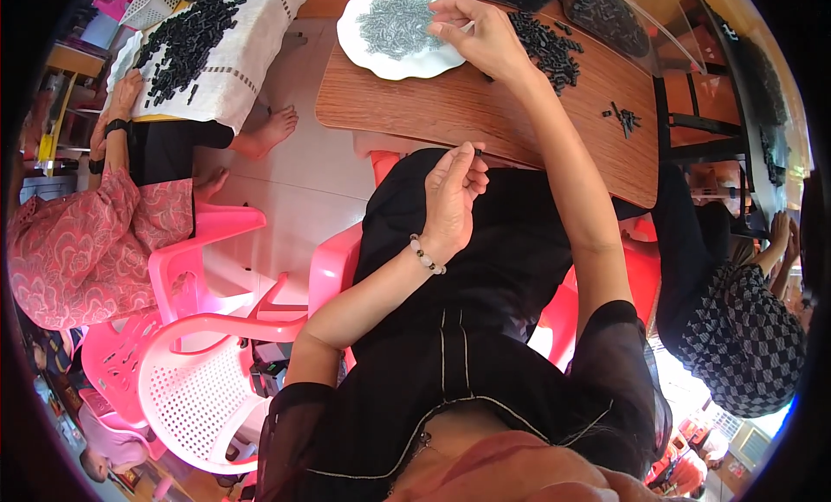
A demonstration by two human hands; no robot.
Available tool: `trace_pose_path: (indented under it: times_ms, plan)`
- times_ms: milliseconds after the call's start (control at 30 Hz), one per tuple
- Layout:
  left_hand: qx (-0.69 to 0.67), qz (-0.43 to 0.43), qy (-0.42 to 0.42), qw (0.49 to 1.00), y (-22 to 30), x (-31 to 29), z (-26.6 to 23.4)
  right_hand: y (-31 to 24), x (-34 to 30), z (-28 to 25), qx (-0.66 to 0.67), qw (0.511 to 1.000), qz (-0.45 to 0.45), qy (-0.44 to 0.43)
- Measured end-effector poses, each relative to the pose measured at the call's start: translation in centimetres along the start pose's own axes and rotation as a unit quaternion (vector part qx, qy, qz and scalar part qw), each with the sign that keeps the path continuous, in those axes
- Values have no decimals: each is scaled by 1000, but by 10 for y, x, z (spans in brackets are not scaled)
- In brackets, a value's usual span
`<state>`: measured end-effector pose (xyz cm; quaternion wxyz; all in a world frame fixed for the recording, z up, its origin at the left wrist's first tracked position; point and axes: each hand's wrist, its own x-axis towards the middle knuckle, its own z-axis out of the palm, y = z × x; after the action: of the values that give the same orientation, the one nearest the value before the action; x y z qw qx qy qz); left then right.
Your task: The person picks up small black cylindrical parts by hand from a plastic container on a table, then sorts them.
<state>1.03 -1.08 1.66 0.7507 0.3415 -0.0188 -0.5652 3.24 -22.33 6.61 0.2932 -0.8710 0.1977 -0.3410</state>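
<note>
My left hand (452,199) is raised over my lap, near the table's front edge, with its fingers curled in. Between its thumb and fingertips is a small black piece (479,153), mostly covered by the fingers. Reaching over a white scalloped plate (353,48), my right hand (486,41) has its thumb and fingers pinched close together at the heap of tiny silvery pieces (394,24). Whatever the right fingertips hold is too small to make out. A pile of small black cylindrical pieces (550,52) lies beyond my right wrist on the brown wooden table (519,121).
A few black pieces (625,119) lie apart at the table's right. Clear bags of dark parts (606,22) stand behind. At left, a person's hand (127,91) touches a cloth-covered table (238,86) bearing black pieces. Pink plastic chairs (195,389) stand left; another person (744,337) sits right.
</note>
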Motion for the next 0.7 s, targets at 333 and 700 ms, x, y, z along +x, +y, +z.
trace_pose_path:
  times_ms: [333,700]
  plan:
    - [1,-6,4,1000,-5,-1,0,-4,4,6,-132,985,-18,-110]
    - [-1,-15,10,1000,-4,0,-2,6,9,22,-195,976,-42,-81]
